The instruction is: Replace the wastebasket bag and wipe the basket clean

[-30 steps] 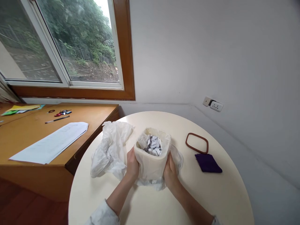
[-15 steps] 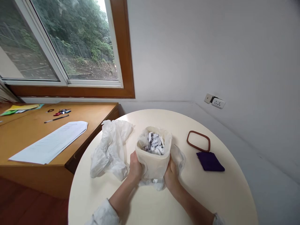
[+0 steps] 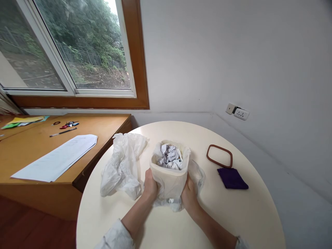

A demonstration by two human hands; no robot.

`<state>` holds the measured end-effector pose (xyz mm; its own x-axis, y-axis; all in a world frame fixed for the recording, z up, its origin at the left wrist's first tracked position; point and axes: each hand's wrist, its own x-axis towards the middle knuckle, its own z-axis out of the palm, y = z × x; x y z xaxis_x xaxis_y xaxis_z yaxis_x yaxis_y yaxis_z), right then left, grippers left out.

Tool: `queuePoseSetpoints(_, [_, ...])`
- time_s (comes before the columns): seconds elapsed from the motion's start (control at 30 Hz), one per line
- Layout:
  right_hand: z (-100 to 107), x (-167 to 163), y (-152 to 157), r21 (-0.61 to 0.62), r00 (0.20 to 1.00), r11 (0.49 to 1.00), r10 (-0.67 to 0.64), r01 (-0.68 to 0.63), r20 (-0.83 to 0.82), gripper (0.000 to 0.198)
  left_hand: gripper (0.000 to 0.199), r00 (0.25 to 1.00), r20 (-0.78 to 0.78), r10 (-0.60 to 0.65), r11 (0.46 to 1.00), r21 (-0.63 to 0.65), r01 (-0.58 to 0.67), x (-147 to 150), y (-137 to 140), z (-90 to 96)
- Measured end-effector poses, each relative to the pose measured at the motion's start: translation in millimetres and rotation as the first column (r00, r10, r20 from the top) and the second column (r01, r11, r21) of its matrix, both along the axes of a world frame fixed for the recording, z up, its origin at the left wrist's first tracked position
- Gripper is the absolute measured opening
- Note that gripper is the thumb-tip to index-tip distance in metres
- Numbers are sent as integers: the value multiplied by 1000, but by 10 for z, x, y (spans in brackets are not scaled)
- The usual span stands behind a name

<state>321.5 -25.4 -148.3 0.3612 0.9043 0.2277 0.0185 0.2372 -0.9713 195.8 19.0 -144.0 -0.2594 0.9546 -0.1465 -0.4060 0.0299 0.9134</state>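
One cream bin [image 3: 169, 184] with crumpled paper [image 3: 170, 156] inside seems to sit on one round table [image 3: 166, 228], fingers of one left hand [image 3: 150, 186] and one right hand [image 3: 189, 194] gripping its sides.

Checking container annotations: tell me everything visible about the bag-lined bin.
The bag-lined bin looks cream plastic, squarish with rounded corners. A thin, translucent bag folds over its rim and hangs loosely outside. Inside lies crumpled white paper with dark markings. Mouth up, it's held between the left hand and right hand at the round table; whether its base touches the tabletop is hidden.
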Motion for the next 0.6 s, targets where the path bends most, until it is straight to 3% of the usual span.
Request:
queuePoseSetpoints(0.37, [-79,16,6,-112,999,992,52,-53,-16,52,22,999,41,-25,999,-21,26,-30,38,-88])
queuePoseSetpoints(0.6, [-36,93,30,-152,996,985,83,-86,-22,50,20,989,116,-92,995,-13,94,-23,17,95])
